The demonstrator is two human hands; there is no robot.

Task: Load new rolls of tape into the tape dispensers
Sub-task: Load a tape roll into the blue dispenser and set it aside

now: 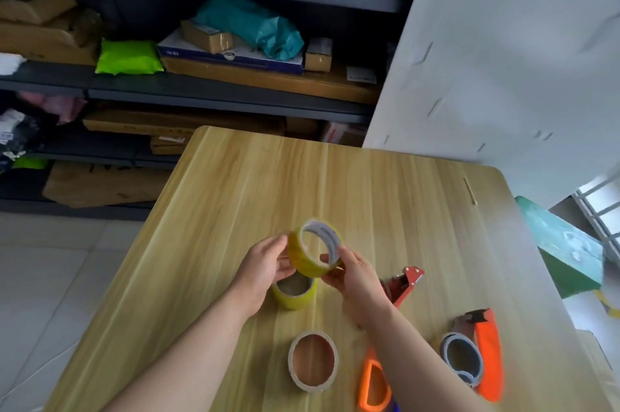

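I hold a yellow roll of tape (303, 257) tilted in the air above the wooden table (235, 196). My left hand (265, 269) grips its left side and my right hand (355, 280) pinches its right rim. Directly below stands a second yellow tape roll (295, 294) on the table. A red tape dispenser (404, 282) lies just right of my right hand, partly hidden by it. An orange dispenser (488, 354) with a grey core inside lies at the right. Another orange dispenser (372, 388) lies under my right forearm, mostly hidden.
An empty cardboard core ring (313, 361) lies near the table's front. Dark shelves (218, 89) with boxes and parcels stand behind the table. A white panel (503, 59) rises at the back right, and a green object (567, 250) sits past the right edge.
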